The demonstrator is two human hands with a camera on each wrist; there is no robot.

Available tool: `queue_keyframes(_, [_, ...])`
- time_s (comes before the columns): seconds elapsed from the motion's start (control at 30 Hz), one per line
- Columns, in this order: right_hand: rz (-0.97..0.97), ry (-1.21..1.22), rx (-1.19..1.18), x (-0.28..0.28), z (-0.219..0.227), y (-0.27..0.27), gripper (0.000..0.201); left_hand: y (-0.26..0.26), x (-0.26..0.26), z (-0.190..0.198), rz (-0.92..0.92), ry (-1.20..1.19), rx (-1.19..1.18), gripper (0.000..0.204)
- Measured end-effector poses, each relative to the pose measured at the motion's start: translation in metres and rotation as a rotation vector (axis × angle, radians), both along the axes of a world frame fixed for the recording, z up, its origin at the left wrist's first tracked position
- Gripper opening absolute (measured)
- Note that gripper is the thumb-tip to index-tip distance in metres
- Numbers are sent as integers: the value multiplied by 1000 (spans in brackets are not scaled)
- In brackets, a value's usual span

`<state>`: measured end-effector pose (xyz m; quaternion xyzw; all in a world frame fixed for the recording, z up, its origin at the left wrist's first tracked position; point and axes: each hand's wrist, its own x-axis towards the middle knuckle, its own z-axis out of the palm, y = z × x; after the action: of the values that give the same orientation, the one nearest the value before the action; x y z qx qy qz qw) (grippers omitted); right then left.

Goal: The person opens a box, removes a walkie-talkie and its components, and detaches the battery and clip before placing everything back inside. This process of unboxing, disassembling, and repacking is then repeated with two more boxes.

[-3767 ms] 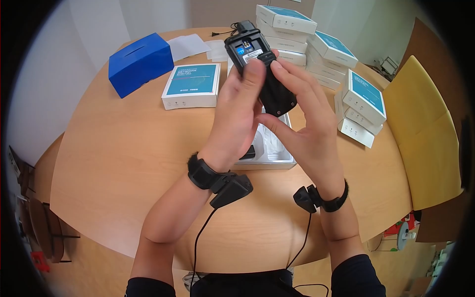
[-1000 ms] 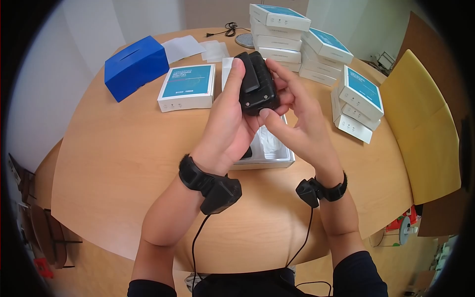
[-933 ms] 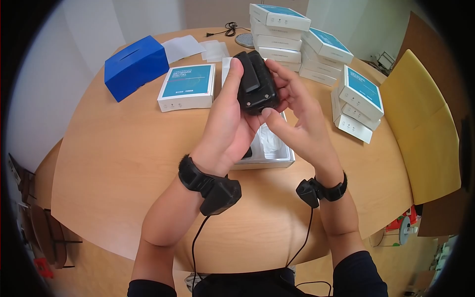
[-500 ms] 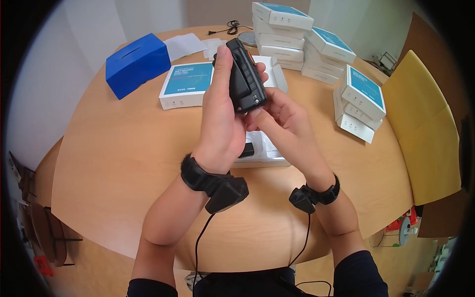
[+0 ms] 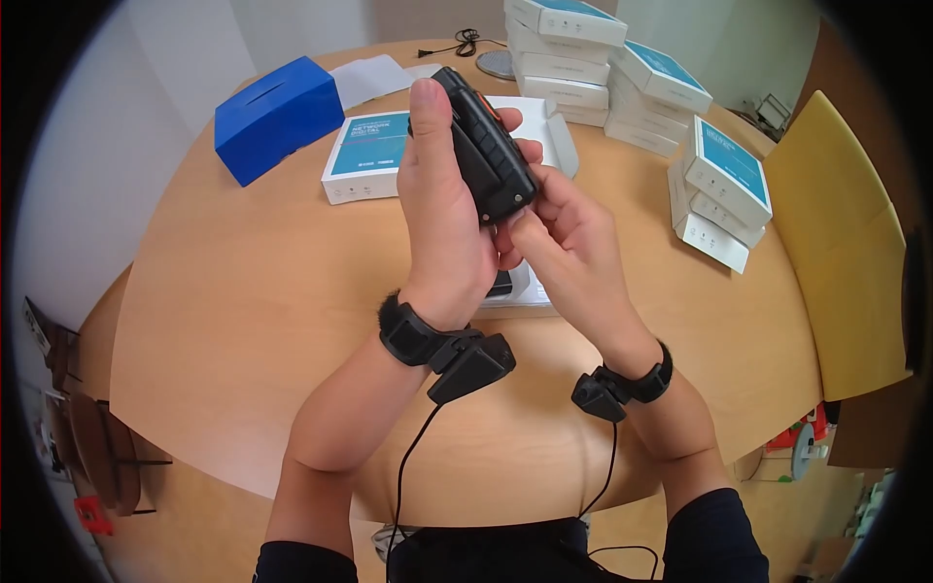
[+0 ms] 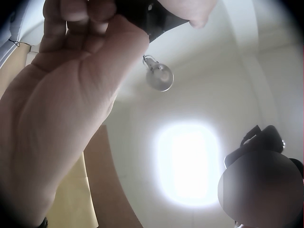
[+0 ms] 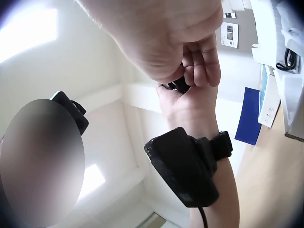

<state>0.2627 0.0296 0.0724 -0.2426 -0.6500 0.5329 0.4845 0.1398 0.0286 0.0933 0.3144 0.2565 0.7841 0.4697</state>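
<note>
A black walkie-talkie [image 5: 488, 160] is held up over the table, its back with the belt clip facing the head camera and an orange button showing on its side. My left hand [image 5: 437, 223] grips it, thumb along the left edge and fingertips round the far side. With thumb and curled fingers my right hand [image 5: 580, 255] pinches the bottom end near two screws. In the right wrist view the fingers hide most of the walkie-talkie [image 7: 180, 85]. Below the hands lies an open white box [image 5: 515, 312] with a small black item [image 5: 501, 284] inside, partly hidden.
A white box with a teal label [image 5: 367, 155] lies left of the hands, near a blue box [image 5: 277, 121] with a slot. Box stacks [image 5: 564, 70] stand at the back, and more boxes [image 5: 721, 199] at the right. A black cord [image 5: 466, 41] lies at the far edge.
At the oldest frame the walkie-talkie's back compartment showed; now its back is covered. In the last second it has tilted, bringing its orange-buttoned side into view, while my right fingers curled in at its bottom.
</note>
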Motion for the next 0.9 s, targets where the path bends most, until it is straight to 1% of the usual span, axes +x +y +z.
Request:
queue_keyframes(0.17, [-9, -34, -5, 1, 2, 2, 23, -1, 1, 2, 13, 22, 13, 71])
queue_keyframes(0.27, [-3, -14, -4, 1, 3, 2, 23, -2, -4, 1, -49, 33, 17, 69])
queue_keyframes(0.37, [7, -10, -16, 1, 3, 3, 23, 1, -2, 1, -22, -19, 35, 67])
queue_keyframes(0.47, [50, 20, -58, 2, 2, 5, 26, 3, -4, 0, -18, -31, 44, 69])
queue_keyframes(0.57, [105, 51, -106, 2, 0, 7, 29, -1, -7, 1, -56, -140, -17, 66])
queue_keyframes(0.67, [94, 45, -84, 0, -2, 6, 31, 1, -9, -1, -107, -212, -66, 71])
queue_keyframes(0.77, [79, -6, -52, 1, -1, 4, 33, -1, -9, -2, -135, -214, -105, 75])
queue_keyframes(0.87, [45, -41, -19, 1, 2, 1, 33, -1, -7, -2, -138, -171, -127, 89])
queue_keyframes(0.9, [40, -41, -17, 1, 1, 1, 34, -2, -7, -1, -152, -183, -119, 85])
